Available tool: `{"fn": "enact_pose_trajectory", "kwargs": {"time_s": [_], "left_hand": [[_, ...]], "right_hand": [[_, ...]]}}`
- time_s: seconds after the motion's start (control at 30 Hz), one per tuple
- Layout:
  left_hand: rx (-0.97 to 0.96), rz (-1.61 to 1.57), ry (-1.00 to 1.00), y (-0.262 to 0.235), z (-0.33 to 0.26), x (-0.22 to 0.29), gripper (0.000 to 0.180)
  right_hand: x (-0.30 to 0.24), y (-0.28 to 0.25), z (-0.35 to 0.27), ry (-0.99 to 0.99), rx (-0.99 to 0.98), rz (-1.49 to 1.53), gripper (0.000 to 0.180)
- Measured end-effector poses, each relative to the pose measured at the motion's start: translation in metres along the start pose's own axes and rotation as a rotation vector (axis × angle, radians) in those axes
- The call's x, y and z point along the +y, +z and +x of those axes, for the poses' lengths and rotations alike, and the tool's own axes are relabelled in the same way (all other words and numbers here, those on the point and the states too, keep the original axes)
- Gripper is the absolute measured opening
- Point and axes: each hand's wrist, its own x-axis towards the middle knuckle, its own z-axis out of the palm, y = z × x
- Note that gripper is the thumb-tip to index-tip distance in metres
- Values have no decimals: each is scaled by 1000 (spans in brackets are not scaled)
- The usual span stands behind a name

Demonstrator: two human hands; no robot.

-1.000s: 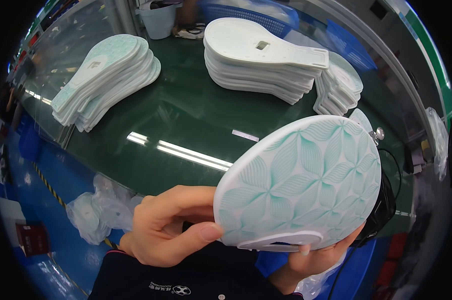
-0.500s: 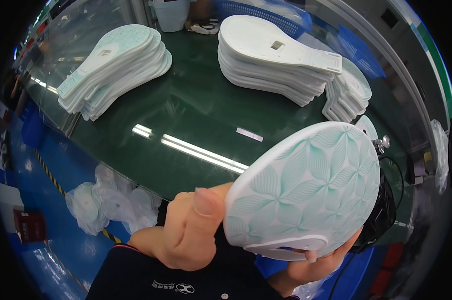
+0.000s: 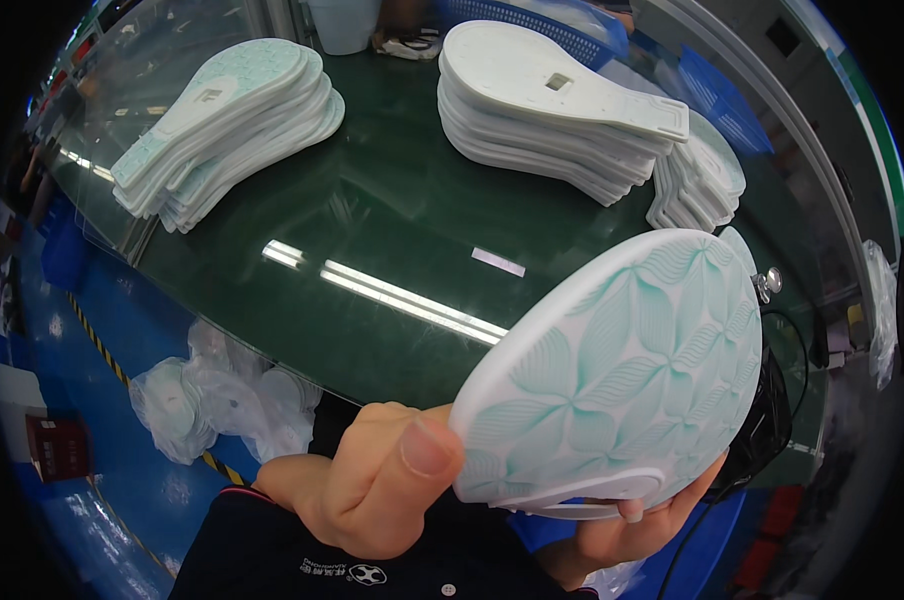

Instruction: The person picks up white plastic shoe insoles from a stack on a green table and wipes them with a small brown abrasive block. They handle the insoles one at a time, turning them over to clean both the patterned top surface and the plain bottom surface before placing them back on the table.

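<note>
Panel (image 3: 612,370): in the hands, held up beyond and to the right of the left fingers, patterned face toward the camera; its outline looks narrower than a second ago, so it has been turned a little.
Left hand (image 3: 377,495): fingers curled in, the forefinger reaching to the panel's left rim, the thumb upright beside it. A second ago the thumb pointed across toward that rim; now it stands up. Whether thumb and finger pinch the rim, I cannot tell.
Right hand (image 3: 637,540): closed around the panel's lower right edge, one fingertip showing at the slotted end (image 3: 622,485); this hold looks the same as before.
Meaning: the right grip probably bears the weight, while the left is freer to shift along the rim; the panel is still being handled.
Left stack (image 3: 242,110): well beyond the left fingers, patterned piece on top.
Middle stack (image 3: 532,85): farther out past both hands, plain white piece uppermost.
Right stack (image 3: 707,180): just beyond the panel, above the right fingers.
Table (image 3: 372,220): green and glossy, ahead of the left fingers.
Bags (image 3: 257,410): clear, left of the left hand.
</note>
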Motion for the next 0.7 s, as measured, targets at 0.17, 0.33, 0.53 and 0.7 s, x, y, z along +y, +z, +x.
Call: {"fn": "enact_pose_trajectory", "kwargs": {"time_s": [0.17,0.33,0.53,0.7], "left_hand": [[-163,-25,-92,-2,5,2,40],[170,-194,-378,12,14,-5,56],[246,-41,-359,-10,18,-20,47],[207,-256,-400,-7,21,-26,44]], "right_hand": [[14,-14,4,-127,-263,-69,40],[24,-2,40,411,-443,299,40],[51,-47,99,-171,-205,-940,25],[76,-50,111,-291,-316,-1033,29]]}}
